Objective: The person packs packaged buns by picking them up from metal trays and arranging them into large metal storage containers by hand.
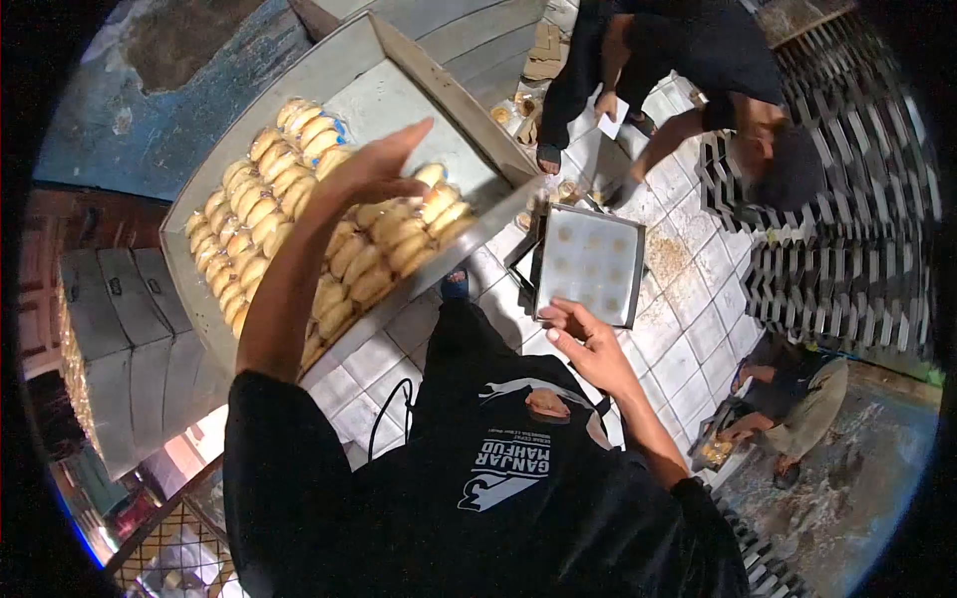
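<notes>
A large metal tray [478,135] tilts across the upper left, with rows of golden, curved pastries [269,214] covering much of its base. Over it reaches my left hand [384,164], fingers stretched out and thumb apart, with nothing visible in it. My right hand [588,344] is at the near edge of a shallow dark-edged box [588,259]; its fingers are loosely bent and apart from the thumb. Rows of round spots mark the box's pale base. Whether the right fingertips touch the rim, I cannot tell.
A person [688,70] in dark clothes bends at the upper right, holding a white paper [612,120]. Another person [788,404] works at the lower right. Stacked dark-and-white folded pieces [827,179] line the right side. Metal containers [130,329] stand at left. Crumbs [668,254] lie on the tiles.
</notes>
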Motion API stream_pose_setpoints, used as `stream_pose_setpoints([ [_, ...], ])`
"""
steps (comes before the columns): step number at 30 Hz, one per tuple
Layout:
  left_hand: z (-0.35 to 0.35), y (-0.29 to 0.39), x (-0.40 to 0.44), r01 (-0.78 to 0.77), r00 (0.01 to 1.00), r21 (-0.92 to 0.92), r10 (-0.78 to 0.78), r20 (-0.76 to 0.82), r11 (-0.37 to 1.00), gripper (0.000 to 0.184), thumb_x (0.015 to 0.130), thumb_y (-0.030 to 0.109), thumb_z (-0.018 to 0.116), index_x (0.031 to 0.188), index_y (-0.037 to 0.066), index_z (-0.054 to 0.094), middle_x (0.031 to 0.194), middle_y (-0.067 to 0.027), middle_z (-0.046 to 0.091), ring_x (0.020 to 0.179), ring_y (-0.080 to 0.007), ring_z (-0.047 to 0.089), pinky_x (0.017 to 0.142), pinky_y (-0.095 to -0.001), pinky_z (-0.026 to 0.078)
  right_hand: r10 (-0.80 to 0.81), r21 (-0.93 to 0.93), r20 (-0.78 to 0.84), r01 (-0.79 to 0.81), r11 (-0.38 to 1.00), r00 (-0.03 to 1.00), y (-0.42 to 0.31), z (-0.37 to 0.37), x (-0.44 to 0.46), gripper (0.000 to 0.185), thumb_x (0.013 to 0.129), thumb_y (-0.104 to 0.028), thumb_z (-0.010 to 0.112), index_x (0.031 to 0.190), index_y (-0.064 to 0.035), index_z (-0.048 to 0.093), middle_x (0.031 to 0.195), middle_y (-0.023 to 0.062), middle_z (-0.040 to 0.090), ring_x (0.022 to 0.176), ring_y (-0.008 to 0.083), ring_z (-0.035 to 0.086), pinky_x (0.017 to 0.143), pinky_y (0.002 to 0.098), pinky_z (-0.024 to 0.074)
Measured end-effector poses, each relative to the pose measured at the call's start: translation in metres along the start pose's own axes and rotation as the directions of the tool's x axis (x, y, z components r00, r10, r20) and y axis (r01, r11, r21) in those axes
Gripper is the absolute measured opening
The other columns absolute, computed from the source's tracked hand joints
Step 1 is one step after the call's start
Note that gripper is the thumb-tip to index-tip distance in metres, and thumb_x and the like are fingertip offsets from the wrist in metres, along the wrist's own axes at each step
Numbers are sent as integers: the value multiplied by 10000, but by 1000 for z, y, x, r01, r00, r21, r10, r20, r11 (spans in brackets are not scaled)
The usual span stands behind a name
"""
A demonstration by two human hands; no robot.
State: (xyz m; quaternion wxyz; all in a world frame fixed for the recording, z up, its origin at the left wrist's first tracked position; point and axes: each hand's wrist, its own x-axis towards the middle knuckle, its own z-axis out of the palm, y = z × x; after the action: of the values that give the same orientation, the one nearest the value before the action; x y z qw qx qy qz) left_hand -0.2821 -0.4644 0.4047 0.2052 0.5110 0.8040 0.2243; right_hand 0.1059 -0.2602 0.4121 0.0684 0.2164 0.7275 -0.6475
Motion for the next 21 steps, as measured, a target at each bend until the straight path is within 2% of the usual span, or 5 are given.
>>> stream_pose_setpoints([
  [6, -8, 224, -75, -110, 964, -367, 9, -267, 924, 692, 815, 190, 798, 1448, 94, 537, 1449, -137, 575, 1330, -286, 550, 1101, -380, 423, 383, -634, -211, -424, 646, 899, 517, -94, -219, 602, 883, -410, 732, 1206, 89, 634, 1121, 269, 703, 1003, 405, 692, 861, 449, 554],
  [8, 6, 263, -82, -109, 981, -373, 39, -192, 921, 693, 786, 163, 805, 1427, 83, 556, 1429, -131, 593, 1318, -282, 564, 1103, -381, 427, 900, 314, -244, -849, 425, 360, 514, -82, -320, 492, 893, -382, 725, 1097, 64, 683, 931, 170, 711, 744, 305, 680, 652, 414, 566],
  [13, 28, 312, -83, -155, 985, -261, 130, -109, 953, 748, 673, 62, 839, 1378, 38, 591, 1421, -159, 595, 1366, -310, 526, 1149, -402, 387, 818, 147, -187, -808, 570, 543, 508, -87, -416, 394, 903, -348, 713, 1005, 31, 689, 771, 88, 642, 607, 177, 607, 467, 346, 495],
  [15, 29, 323, -76, -123, 992, -366, 115, -44, 922, 721, 704, 80, 826, 1382, 26, 585, 1444, -164, 574, 1381, -317, 508, 1153, -406, 379, 918, 214, -179, -897, 387, 353, 465, -89, -378, 344, 896, -352, 727, 909, -12, 680, 720, 55, 630, 568, 172, 597, 448, 335, 486],
  [21, 124, 254, 35, 1, 957, -756, 218, 190, 655, 645, 917, 230, 705, 1479, 17, 471, 1485, -179, 526, 1391, -298, 490, 1146, -411, 375, 565, 55, -244, -570, 819, 788, 443, -104, -154, 447, 945, -403, 673, 1113, 12, 669, 871, 69, 692, 750, 146, 616, 649, 313, 494],
])
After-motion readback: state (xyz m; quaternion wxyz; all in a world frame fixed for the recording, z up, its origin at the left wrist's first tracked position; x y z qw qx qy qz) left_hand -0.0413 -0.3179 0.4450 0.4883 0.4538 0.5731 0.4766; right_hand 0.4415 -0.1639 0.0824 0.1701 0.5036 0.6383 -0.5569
